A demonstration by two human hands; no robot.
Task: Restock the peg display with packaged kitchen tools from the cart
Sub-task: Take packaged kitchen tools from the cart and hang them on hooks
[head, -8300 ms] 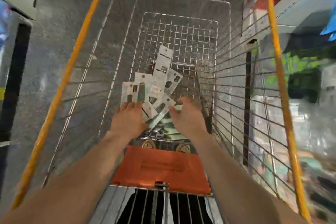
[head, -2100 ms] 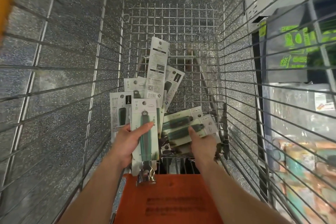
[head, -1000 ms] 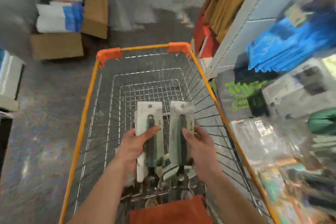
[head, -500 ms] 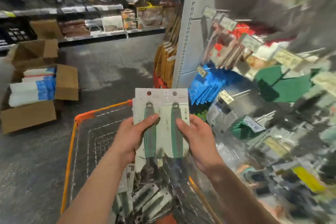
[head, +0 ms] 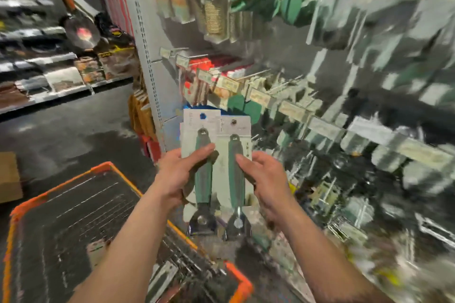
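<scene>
I hold two carded kitchen tools upright and side by side in front of me. My left hand (head: 179,174) grips the left package (head: 197,130), a green-handled tool on a pale card. My right hand (head: 264,174) grips the right package (head: 240,135), the same kind of tool. Both metal tool heads hang below the cards. The peg display (head: 283,96) with hooks and price tags stands just beyond and to the right, badly blurred. The wire cart (head: 73,182) with an orange rim sits low at the left, with more packages (head: 162,275) lying in it.
A grey perforated upright (head: 145,39) marks the display's left end. Boxed goods (head: 142,113) stand on the floor at its foot. Across the dark aisle floor, shelving with pans (head: 81,29) runs along the left. A cardboard box (head: 8,174) sits at the far left edge.
Over the last second both packages rose out of the cart to chest height, and my view swung up and right from the cart to the peg display.
</scene>
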